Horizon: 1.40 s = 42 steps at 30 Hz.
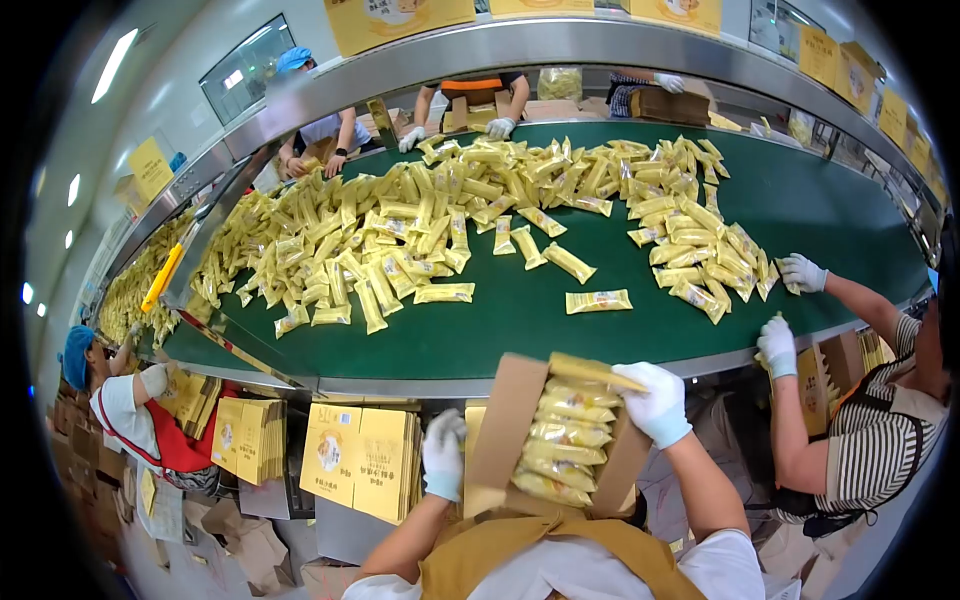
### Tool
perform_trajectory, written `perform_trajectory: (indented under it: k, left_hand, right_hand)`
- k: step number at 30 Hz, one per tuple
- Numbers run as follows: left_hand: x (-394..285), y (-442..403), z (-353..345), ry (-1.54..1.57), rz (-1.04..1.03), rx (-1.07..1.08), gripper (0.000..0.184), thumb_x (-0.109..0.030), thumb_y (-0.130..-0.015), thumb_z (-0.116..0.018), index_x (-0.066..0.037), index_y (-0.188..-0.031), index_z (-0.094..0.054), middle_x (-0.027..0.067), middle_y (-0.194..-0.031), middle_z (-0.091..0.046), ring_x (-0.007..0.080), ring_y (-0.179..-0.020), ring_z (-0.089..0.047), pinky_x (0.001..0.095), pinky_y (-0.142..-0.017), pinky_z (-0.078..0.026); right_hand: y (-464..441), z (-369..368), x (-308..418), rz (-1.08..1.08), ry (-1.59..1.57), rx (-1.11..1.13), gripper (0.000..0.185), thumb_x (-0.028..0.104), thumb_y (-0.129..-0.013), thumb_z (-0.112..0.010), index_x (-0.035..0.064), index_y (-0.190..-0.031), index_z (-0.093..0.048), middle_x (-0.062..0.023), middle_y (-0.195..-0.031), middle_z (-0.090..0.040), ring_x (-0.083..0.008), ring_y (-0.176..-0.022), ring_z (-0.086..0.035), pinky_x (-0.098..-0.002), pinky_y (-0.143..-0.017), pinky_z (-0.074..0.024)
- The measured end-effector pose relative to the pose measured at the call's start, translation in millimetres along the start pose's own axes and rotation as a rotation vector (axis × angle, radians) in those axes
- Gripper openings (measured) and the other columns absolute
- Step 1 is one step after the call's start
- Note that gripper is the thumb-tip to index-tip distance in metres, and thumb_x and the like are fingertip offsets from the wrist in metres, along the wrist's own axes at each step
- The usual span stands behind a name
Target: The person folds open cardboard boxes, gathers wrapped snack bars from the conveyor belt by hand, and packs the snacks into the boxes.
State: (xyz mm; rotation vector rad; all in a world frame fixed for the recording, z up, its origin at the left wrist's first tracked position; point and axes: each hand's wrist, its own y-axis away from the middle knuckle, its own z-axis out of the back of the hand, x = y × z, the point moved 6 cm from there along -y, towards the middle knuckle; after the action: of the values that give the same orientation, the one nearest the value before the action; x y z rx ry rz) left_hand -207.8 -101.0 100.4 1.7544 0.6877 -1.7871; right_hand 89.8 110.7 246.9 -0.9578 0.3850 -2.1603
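An open cardboard box (pixel 505 420) is held against the person's front, with a row of yellow wrapped packets (pixel 565 433) inside. My right hand (pixel 655 403), in a white glove, is closed on a yellow packet (pixel 590 371) at the box's upper right edge. My left hand (pixel 443 455), also gloved, is at the box's left side; its fingers look curled, and what they hold, if anything, cannot be made out. Beyond the box, a single packet (pixel 598 301) lies on the green belt (pixel 500 345).
A large heap of packets (pixel 400 220) covers the belt's far and left parts. Stacked flat cartons (pixel 335 455) stand at lower left. A co-worker in stripes (pixel 870 450) reaches in from the right; a co-worker in red (pixel 165 430) is at left, others across the belt.
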Motion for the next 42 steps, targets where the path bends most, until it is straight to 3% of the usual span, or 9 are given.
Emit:
perform_trajectory:
  k: [2,7,14,21,27,29,38,39,42]
  left_hand:
    - [11.4,11.5,-18.9,-0.611,-0.099,0.219,0.04,-0.006,-0.094,-0.059,-0.003,-0.133,-0.055,0.0131,-0.113,-0.069,0.0214,-0.107,-0.067,0.035,-0.083,-0.057]
    - [77.6,18.1,-106.8,0.65,0.737,0.477,0.08,-0.02,-0.091,-0.073,-0.006,-0.155,-0.027,0.0158,-0.134,-0.061,0.0229,-0.104,-0.066,0.036,-0.091,-0.055]
    - [29.3,-68.5,-103.2,0.322,-0.027,0.296,0.117,-0.015,-0.081,-0.082,-0.002,-0.16,0.004,0.019,-0.16,-0.026,0.0289,-0.138,-0.041,0.04,-0.116,-0.035]
    - [-306.3,-204.9,-205.0,0.189,-0.674,0.277,0.105,-0.016,-0.086,-0.076,-0.001,-0.159,-0.002,0.0202,-0.146,-0.043,0.0267,-0.125,-0.052,0.0401,-0.108,-0.044]
    - [-482.5,-260.3,-297.8,0.195,-0.862,0.296,0.075,-0.025,-0.092,-0.068,0.0,-0.15,-0.025,0.0185,-0.132,-0.06,0.0306,-0.104,-0.065,0.0396,-0.094,-0.053]
    - [-493.9,-290.9,-320.0,0.09,-0.665,0.281,0.053,-0.04,-0.097,-0.061,-0.001,-0.132,-0.053,0.017,-0.115,-0.068,0.032,-0.084,-0.071,0.0379,-0.075,-0.056]
    - [-465.9,-295.0,-300.6,-0.828,-0.891,0.084,0.069,-0.036,-0.095,-0.052,-0.003,-0.152,-0.036,0.0312,-0.122,-0.064,0.032,-0.116,-0.066,0.0413,-0.101,-0.048]
    - [-437.3,-306.4,-309.0,-0.874,-1.013,0.143,0.063,-0.032,-0.096,-0.064,-0.003,-0.146,-0.04,0.0158,-0.114,-0.07,0.0349,-0.083,-0.071,0.0412,-0.082,-0.056]
    - [-342.2,-225.6,-269.3,-0.826,-1.019,0.402,0.061,-0.029,-0.091,-0.069,-0.012,-0.147,-0.049,0.0093,-0.09,-0.07,0.0285,-0.085,-0.068,0.04,-0.077,-0.055]
  right_hand:
    - [-3.6,2.9,-19.1,-0.217,0.035,-0.034,0.017,0.023,-0.086,-0.068,0.0089,-0.093,-0.075,-0.0146,-0.082,-0.07,-0.0371,-0.076,-0.068,-0.043,-0.067,-0.0552]
    - [-11.6,-23.5,-62.3,-0.415,0.147,0.158,0.05,0.043,-0.092,-0.065,-0.0022,-0.072,-0.07,-0.0261,-0.067,-0.064,-0.0457,-0.066,-0.065,-0.0506,-0.063,-0.0535]
    - [-51.3,20.3,-30.0,-0.282,-0.371,-0.077,0.027,0.019,-0.095,-0.065,-0.0067,-0.088,-0.071,-0.0208,-0.071,-0.069,-0.0278,-0.064,-0.07,-0.0382,-0.061,-0.0515]
    - [-177.0,99.1,-114.0,0.287,-1.57,-0.229,0.053,0.038,-0.111,-0.035,0.0024,-0.149,-0.04,-0.0091,-0.146,-0.049,-0.021,-0.135,-0.047,-0.0389,-0.116,-0.0355]
    - [-360.9,234.0,-43.1,0.583,0.028,-0.745,0.049,0.005,-0.105,-0.042,0.0088,-0.154,-0.039,-0.0079,-0.161,-0.035,-0.0288,-0.135,-0.052,-0.0336,-0.11,-0.0452]
    - [-405.1,242.0,-53.6,0.261,-0.627,-0.66,0.054,0.025,-0.103,-0.055,0.0126,-0.154,-0.041,-0.0104,-0.158,-0.039,-0.0262,-0.134,-0.053,-0.036,-0.11,-0.0434]
    - [-408.8,171.8,-75.2,0.067,0.468,-0.573,0.064,0.047,-0.094,-0.062,0.0137,-0.148,-0.05,-0.0255,-0.153,-0.042,-0.0407,-0.143,-0.039,-0.0422,-0.118,-0.0323]
    - [-387.9,157.2,-70.7,0.194,0.633,-0.777,0.052,0.036,-0.1,-0.061,0.0065,-0.142,-0.055,-0.0113,-0.14,-0.054,-0.0243,-0.121,-0.06,-0.0365,-0.106,-0.0447]
    - [-289.8,109.4,-13.9,0.175,-0.788,-0.4,0.039,0.031,-0.103,-0.056,0.0016,-0.129,-0.059,-0.014,-0.115,-0.063,-0.0254,-0.1,-0.064,-0.0384,-0.099,-0.05]
